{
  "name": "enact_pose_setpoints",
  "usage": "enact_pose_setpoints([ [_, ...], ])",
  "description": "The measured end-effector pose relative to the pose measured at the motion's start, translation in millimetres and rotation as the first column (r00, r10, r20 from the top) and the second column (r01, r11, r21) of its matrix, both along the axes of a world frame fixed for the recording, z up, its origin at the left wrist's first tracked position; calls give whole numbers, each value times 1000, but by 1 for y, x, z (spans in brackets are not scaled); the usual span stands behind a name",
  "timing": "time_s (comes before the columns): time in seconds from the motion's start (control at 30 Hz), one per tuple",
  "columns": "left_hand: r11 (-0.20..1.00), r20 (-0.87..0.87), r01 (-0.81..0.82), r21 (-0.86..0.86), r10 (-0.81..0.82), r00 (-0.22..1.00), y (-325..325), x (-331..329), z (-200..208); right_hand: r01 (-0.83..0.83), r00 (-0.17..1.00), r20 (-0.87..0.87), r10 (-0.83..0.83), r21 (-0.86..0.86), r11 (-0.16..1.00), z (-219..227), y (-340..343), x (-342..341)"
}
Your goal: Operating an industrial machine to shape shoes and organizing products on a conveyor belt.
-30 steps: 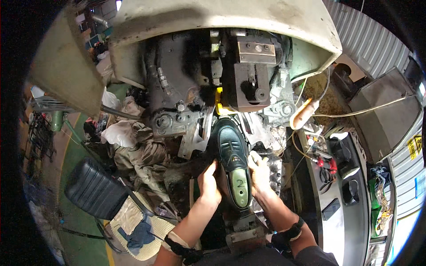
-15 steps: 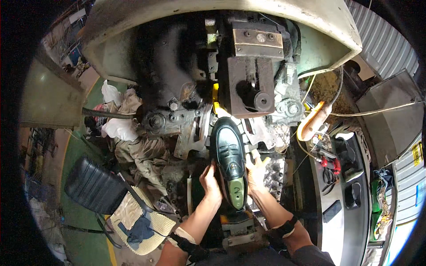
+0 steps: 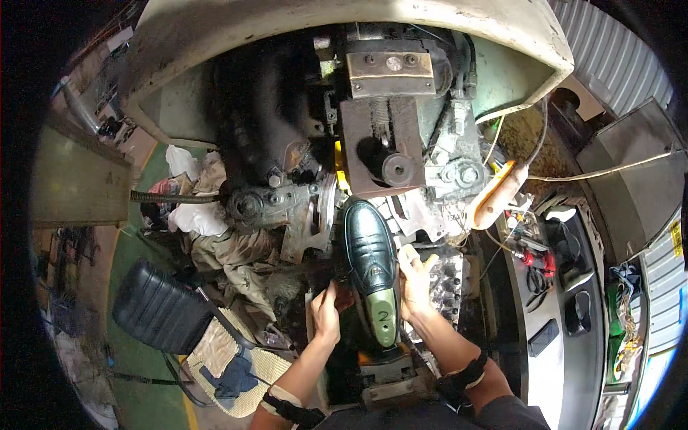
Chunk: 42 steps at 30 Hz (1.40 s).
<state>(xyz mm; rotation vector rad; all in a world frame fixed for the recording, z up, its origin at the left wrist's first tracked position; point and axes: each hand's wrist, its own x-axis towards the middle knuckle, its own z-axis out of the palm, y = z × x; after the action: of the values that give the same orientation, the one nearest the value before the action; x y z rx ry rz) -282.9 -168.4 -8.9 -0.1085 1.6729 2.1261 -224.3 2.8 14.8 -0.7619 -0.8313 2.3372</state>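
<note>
A black leather loafer (image 3: 368, 240) sits on a green shoe last (image 3: 384, 322), toe pointing away from me toward the machine's heavy block (image 3: 380, 136). The heel end is above a metal support (image 3: 389, 373). My left hand (image 3: 326, 314) is left of the shoe with a gap between them. Its fingers are loosely curved and partly in shadow, holding nothing. Along the shoe's right side lies my right hand (image 3: 416, 287), fingers stretched forward and apart, with pale coverings on some fingertips. It is close against the shoe; whether it touches is hard to tell.
Metal plates (image 3: 308, 229) flank the toe, under a pale machine hood (image 3: 344, 18). An orange-lit lamp (image 3: 494, 197) hangs at right, beside a grey bench (image 3: 512, 308) with a phone (image 3: 543, 338) and red-handled tool (image 3: 537, 261). A black-backed chair (image 3: 161, 304) stands left, near crumpled cloths (image 3: 233, 254).
My left hand has come away from the shoe's side, moving left and slightly back. The right hand stays beside the shoe. The view has shifted slightly.
</note>
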Motion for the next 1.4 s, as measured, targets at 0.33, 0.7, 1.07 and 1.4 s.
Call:
enact_pose_setpoints([
  [0.33,809,515,-224,544,-111,850,44,4,33,129,985,80,-155,264,956,-6,-4,5],
  [0.7,826,536,-222,518,-111,837,47,-4,37,150,982,87,-170,207,967,1,-4,1],
  [1.07,865,457,-270,422,54,888,54,-5,43,158,987,14,-163,161,974,-24,2,-6],
  [1.4,950,244,-113,292,40,969,32,-7,10,-3,994,-111,-3,-52,999,19,-12,-6],
])
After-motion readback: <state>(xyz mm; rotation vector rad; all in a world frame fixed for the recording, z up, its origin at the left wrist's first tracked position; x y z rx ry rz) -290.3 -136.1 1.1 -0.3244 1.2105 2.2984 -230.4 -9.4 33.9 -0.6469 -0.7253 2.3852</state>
